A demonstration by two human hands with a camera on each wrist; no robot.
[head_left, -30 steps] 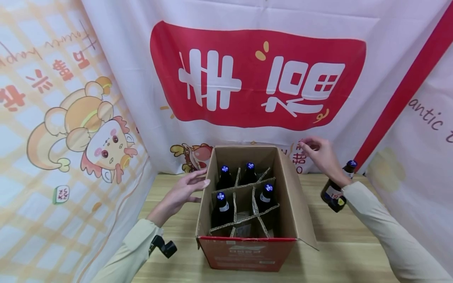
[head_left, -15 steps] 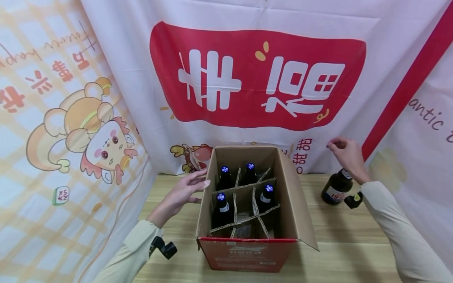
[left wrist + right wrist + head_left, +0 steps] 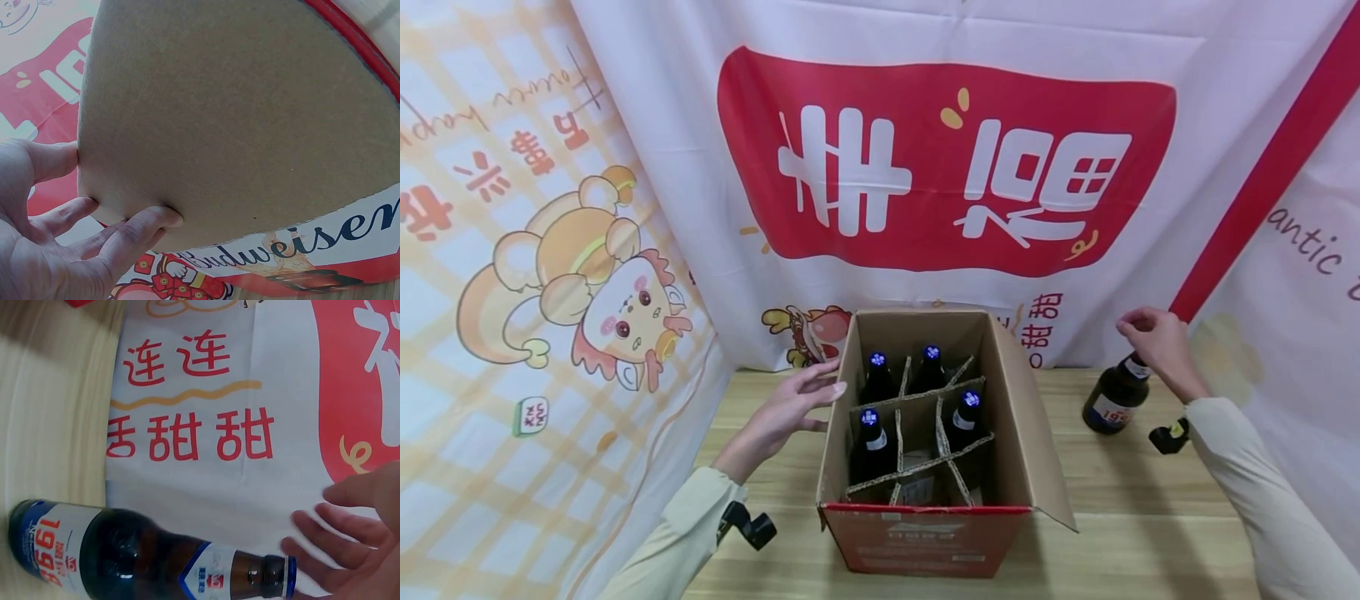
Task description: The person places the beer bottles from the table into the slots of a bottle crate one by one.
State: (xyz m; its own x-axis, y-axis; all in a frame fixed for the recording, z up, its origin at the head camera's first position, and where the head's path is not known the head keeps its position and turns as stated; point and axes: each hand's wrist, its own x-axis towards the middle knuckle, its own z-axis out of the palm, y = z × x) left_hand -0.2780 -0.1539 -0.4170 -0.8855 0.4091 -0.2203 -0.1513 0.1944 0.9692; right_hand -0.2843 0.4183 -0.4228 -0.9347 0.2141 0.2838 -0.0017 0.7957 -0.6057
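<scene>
A red-and-brown cardboard box (image 3: 925,537) stands open at the table's middle, several dark bottles with blue caps (image 3: 871,433) upright among its cardboard dividers (image 3: 917,396). My left hand (image 3: 786,412) rests on the box's left side. In the left wrist view, its fingertips touch the brown flap (image 3: 237,119); "Budweiser" lettering shows below. To the right of the box, one more beer bottle (image 3: 1112,404) stands on the table. Just by its capped neck hovers my right hand (image 3: 1161,346), holding nothing; the right wrist view shows its loosely bent fingers (image 3: 337,540) close to the blue cap.
The box's right flap (image 3: 1037,425) sticks outward toward the lone bottle. Wood-grain table (image 3: 1135,517) lies around the box. A printed cloth (image 3: 947,167) hangs right behind, with further printed sheets (image 3: 512,250) at the sides.
My right hand has moved right, away from the box's far right corner, and then lowered to the lone bottle's neck. The left hand and the box stay put.
</scene>
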